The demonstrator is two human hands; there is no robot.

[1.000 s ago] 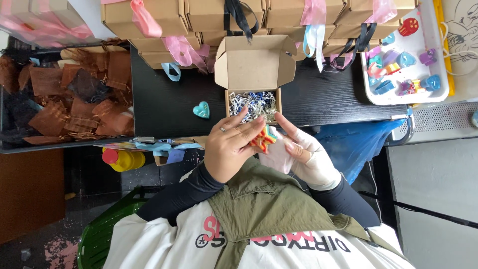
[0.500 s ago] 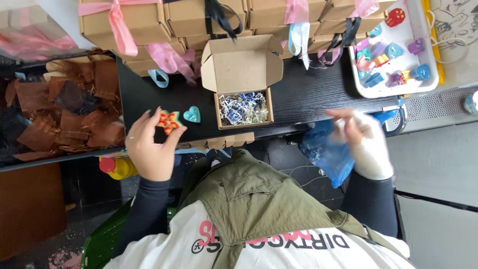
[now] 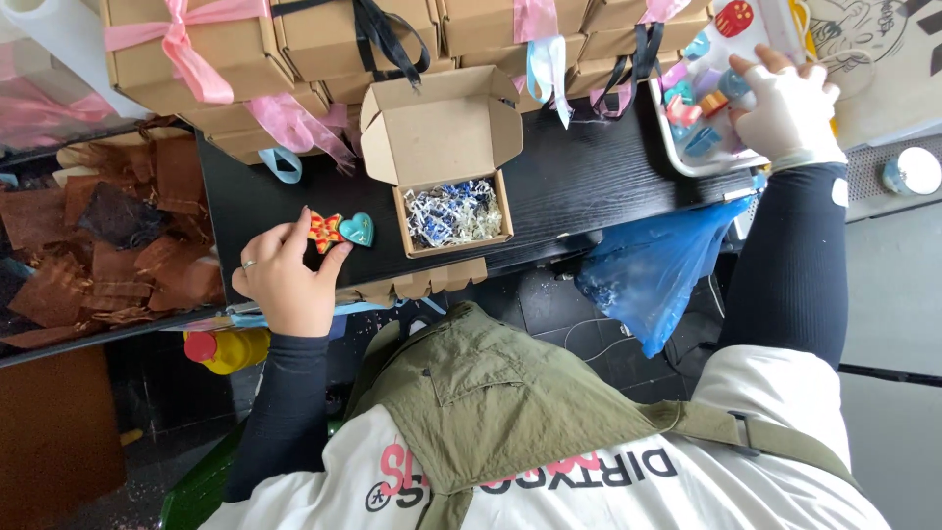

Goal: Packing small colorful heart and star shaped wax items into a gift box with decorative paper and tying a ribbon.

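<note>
Under the left hand point(image 3: 283, 285) — red-orange star ornament point(image 3: 323, 232)

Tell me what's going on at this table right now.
A person is working at a black table. Their left hand holds a red-and-orange star-shaped piece down on the table, right beside a teal heart. Their right hand, in a white glove, reaches into a white tray of small colourful pieces. Between the hands sits an open cardboard box with shredded paper inside.
</note>
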